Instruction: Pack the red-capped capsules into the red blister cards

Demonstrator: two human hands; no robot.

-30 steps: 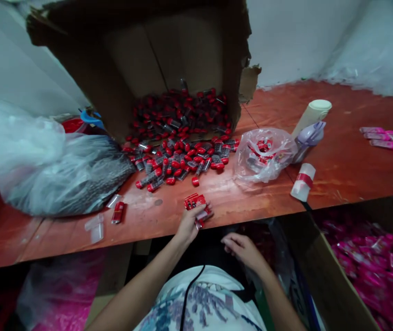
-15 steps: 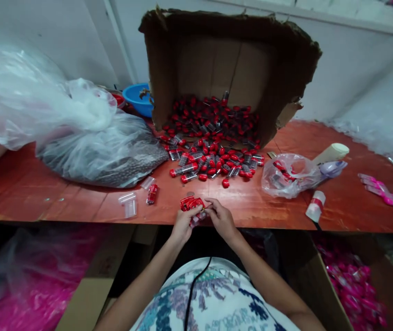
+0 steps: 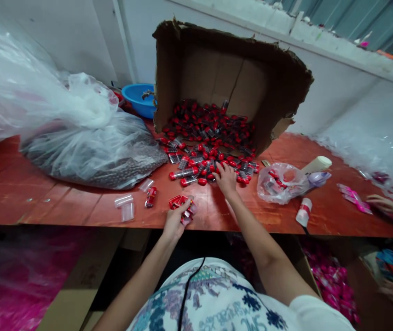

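I have the left hand (image 3: 175, 219) in front of the cardboard box (image 3: 213, 69), close to the edge of the red table (image 3: 79, 202). Its thumb and fingers are clamped on a small bunch of red printed packets (image 3: 176, 202). The right hand (image 3: 227, 179) is also in front of the box, with the fingertips at the heap of red-capped clear tubes (image 3: 196, 163); I cannot tell if they are closed on one tube. This heap begins inside the box and spreads out of its mouth, so the loose tubes lie before the deeper ones.

Left of the box, the large plastic bag of dark beads (image 3: 113, 158) borders the heap and narrows the space there. The blue basin (image 3: 141, 99) is just beside the left wall of the box. In front and left of the box lie one red-wrapped tube (image 3: 150, 196) and some clear plastic pieces (image 3: 127, 211).

To the right of the box, the open clear bag (image 3: 267, 193) holds red items, near a pale cylinder (image 3: 319, 163). Farther right are pink pieces (image 3: 353, 197) and a co-worker's hand (image 3: 384, 203).
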